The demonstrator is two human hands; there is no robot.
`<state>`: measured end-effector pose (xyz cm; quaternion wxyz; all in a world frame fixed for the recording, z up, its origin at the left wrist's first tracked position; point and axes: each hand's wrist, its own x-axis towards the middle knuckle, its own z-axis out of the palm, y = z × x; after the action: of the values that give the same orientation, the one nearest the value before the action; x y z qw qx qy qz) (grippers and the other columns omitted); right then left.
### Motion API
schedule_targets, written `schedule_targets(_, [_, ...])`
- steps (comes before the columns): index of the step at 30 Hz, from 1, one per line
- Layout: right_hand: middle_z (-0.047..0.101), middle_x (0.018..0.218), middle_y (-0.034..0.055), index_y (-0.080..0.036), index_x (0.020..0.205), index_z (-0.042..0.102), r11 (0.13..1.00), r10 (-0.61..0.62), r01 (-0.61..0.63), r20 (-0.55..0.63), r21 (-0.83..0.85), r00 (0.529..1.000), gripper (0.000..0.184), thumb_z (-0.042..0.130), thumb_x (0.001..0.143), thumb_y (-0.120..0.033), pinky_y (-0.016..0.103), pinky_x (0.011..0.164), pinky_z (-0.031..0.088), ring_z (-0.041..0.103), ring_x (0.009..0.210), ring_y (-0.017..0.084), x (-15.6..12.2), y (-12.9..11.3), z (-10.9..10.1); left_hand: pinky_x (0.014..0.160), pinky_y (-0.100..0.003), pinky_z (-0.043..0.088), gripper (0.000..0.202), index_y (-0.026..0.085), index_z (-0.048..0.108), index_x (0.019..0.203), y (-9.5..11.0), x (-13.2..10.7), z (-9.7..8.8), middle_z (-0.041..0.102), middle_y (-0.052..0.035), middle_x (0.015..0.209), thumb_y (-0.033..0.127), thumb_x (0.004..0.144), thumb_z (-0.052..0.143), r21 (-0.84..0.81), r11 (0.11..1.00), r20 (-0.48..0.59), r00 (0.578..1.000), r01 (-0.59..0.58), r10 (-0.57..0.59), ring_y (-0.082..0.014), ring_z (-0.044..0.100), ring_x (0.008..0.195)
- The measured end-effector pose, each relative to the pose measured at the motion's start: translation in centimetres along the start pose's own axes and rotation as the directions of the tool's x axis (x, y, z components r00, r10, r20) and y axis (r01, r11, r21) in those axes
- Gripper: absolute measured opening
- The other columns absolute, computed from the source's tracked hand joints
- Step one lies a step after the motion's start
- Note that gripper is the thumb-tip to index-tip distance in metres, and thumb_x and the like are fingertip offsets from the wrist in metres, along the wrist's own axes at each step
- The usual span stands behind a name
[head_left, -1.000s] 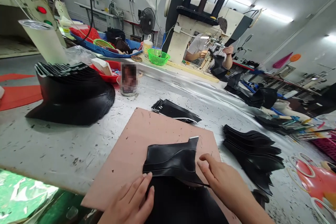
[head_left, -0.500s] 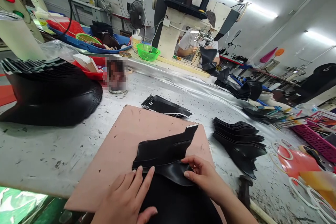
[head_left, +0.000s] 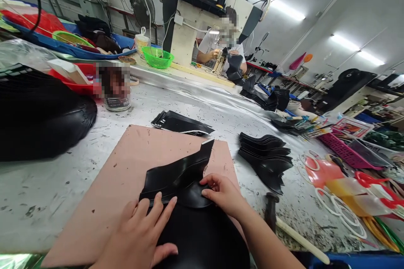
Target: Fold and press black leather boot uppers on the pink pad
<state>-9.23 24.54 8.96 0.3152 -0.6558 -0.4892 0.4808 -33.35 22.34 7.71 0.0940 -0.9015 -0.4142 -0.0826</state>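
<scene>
A black leather piece (head_left: 179, 172) with a notched upper corner lies on a pink board (head_left: 126, 168), overlapping a larger rounded black piece (head_left: 198, 235) near me. My left hand (head_left: 139, 231) lies flat on the seam between them, fingers stretched out and pressing down. My right hand (head_left: 224, 195) has its fingers curled, pinching the edge of the leather where the two pieces meet.
Stacks of black cut pieces lie at the left (head_left: 41, 113), behind the board (head_left: 179, 122) and to its right (head_left: 268, 157). A jar (head_left: 115, 90) stands behind. A hammer (head_left: 284, 225) lies at the right. Another person (head_left: 217, 48) works at a sewing machine (head_left: 195, 17) beyond.
My right hand has slid left along the leather's edge toward the seam. My left hand has spread flatter on the pieces. The camera view has swung right and down.
</scene>
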Motion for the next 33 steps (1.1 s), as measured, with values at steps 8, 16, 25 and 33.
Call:
schedule_targets(8, [0.049,0.063,-0.0062,-0.021,0.079,0.063,0.993,-0.014,0.004,-0.083,-0.121,0.996,0.018,0.064,0.064,-0.01,0.026,0.063,0.039,0.048,0.063,0.013,-0.4,-0.3,0.5,0.084,-0.05,0.046,0.093,0.015,0.05,0.129,2.5,2.3,0.0,0.058,-0.026,0.122,0.082,0.065,0.045,-0.063,0.996,0.179,0.98,-0.071,0.081,-0.0386,0.059,0.102])
schedule_targets(16, [0.051,0.053,-0.0073,-0.022,0.067,0.047,0.994,0.099,-0.099,-0.002,-0.051,0.995,0.015,0.06,0.07,-0.015,0.022,0.047,0.037,0.051,0.049,0.011,-1.3,0.4,-2.8,0.091,-0.047,0.051,0.086,0.008,0.054,0.124,2.3,3.1,0.5,0.055,-0.0217,0.127,0.077,0.075,0.039,-0.14,0.956,0.124,0.954,-0.256,0.273,-0.0359,0.055,0.114])
schedule_targets(25, [0.047,0.052,-0.009,-0.021,0.065,0.047,0.995,0.098,-0.098,-0.022,0.032,0.995,0.02,0.06,0.062,-0.007,0.02,0.045,0.032,0.045,0.048,0.009,-1.4,0.8,-2.9,0.065,-0.048,0.058,0.082,0.014,0.065,0.114,2.8,4.6,-0.1,0.069,-0.0228,0.102,0.072,0.055,0.069,0.043,0.936,-0.096,0.931,-0.351,0.353,-0.0386,0.068,0.084])
schedule_targets(33, [0.048,0.056,-0.0097,-0.023,0.07,0.038,0.977,0.115,-0.104,-0.047,0.187,0.992,0.018,0.055,0.067,-0.016,0.019,0.044,0.035,0.051,0.047,0.008,-1.5,0.3,-1.9,0.051,-0.032,0.049,0.013,0.016,0.066,0.069,3.8,6.8,0.7,0.068,-0.0049,0.071,0.012,0.076,0.056,-0.073,0.929,-0.267,0.904,-0.363,0.333,-0.0223,0.062,0.065])
